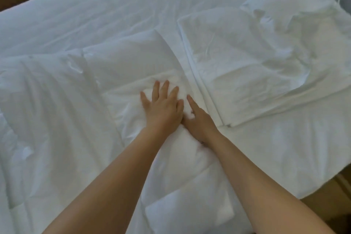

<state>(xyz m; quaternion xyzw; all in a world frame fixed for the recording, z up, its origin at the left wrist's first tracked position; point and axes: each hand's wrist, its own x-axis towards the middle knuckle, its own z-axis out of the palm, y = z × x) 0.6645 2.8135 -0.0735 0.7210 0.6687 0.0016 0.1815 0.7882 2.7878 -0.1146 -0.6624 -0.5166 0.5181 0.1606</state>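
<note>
My left hand (163,108) lies flat with spread fingers, pressing on a folded white cloth (133,89) in the middle of the bed. My right hand (199,121) sits right beside it, touching its edge. One finger of the right hand stretches straight along the cloth's right side. Its other fingers are hidden in the fabric, with a small bulge of cloth showing at the knuckles. Both bare forearms reach in from the bottom of the view.
A white sheet (114,15) covers the bed. A second folded white cloth (237,74) lies just right of my hands, and a crumpled pillowcase or pillow (296,24) rests on it. A rumpled duvet (47,110) is on the left. Brown floor (332,205) shows at the lower right.
</note>
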